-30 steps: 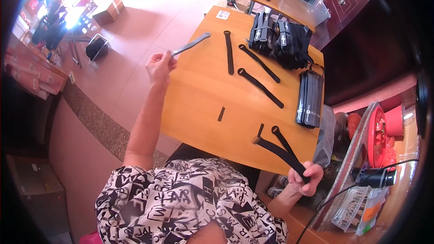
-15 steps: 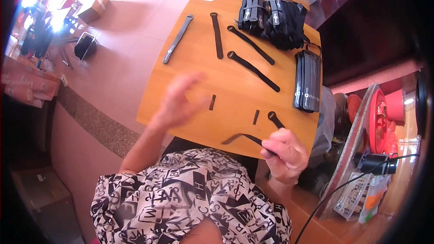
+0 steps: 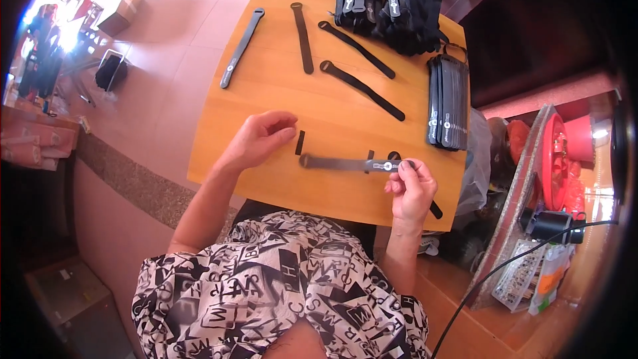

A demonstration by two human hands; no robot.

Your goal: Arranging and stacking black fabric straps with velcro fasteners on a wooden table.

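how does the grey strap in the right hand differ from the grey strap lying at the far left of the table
The flat grey strap pinched in the right hand runs crosswise in front of the person, while the flat grey strap at the far left of the wooden table lies untouched, running away from the person on a slant. The held one has the left hand near its free end. Both are long, thin and grey with a rounded end.

Your one head camera looks straight down from above at the counter (image 3: 266, 93), fairly close, bending its edges.
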